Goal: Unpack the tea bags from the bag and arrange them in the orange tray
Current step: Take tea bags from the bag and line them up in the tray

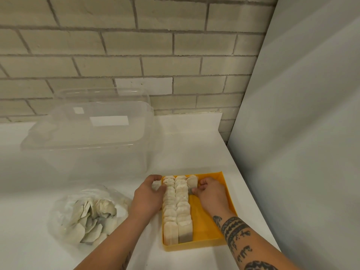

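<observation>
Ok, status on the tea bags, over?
Left hand grips a spare tea bag at the left rim of the orange tray; right hand pinches the third-row tea bag. Two filled rows. Plastic bag part full. Nothing blocking.

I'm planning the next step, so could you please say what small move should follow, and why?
Probably the right hand should seat its tea bag at the far end of the orange tray, starting a third row: two rows look full, the right side bare.
</observation>
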`<state>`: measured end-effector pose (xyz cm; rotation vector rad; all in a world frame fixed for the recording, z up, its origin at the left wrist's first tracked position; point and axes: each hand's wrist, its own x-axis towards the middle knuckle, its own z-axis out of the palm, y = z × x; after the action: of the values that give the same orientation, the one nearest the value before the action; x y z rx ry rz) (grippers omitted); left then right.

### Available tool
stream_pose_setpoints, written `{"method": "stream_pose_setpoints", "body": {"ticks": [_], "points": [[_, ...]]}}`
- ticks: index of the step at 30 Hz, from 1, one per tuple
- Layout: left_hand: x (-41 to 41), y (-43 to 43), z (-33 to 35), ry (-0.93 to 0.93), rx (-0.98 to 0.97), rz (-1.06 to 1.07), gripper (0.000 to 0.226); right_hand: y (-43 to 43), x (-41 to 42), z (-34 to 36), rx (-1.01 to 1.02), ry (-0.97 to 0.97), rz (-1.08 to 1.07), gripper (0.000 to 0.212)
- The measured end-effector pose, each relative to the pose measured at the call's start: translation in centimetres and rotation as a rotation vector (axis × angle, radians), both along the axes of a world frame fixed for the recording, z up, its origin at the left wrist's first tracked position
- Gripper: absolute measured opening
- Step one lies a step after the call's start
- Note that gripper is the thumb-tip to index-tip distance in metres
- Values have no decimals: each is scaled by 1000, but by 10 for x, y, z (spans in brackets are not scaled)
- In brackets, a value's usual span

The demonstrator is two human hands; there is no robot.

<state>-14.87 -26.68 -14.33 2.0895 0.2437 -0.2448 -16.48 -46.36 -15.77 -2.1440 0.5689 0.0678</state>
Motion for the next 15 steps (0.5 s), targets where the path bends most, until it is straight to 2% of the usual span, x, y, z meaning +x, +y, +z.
{"method": "stream_pose_setpoints", "body": {"ticks": [6, 10, 12, 14, 15], "points": [[-1, 0, 2, -14, -4, 2, 27, 0, 0, 0, -8, -6, 20, 25], [-5, 0, 6, -55, -32, 83, 52, -1, -3, 5, 0, 18, 22, 40], [-7, -2, 15, -105, -111, 158, 40, -1, -9, 11, -18, 11, 25, 44], [-12, -5, 24, -157, -259, 218, 21, 0, -19, 22, -22, -41, 30, 39], [-15, -7, 30, -175, -327, 224, 18, 1, -24, 28, -19, -82, 43, 34]]}}
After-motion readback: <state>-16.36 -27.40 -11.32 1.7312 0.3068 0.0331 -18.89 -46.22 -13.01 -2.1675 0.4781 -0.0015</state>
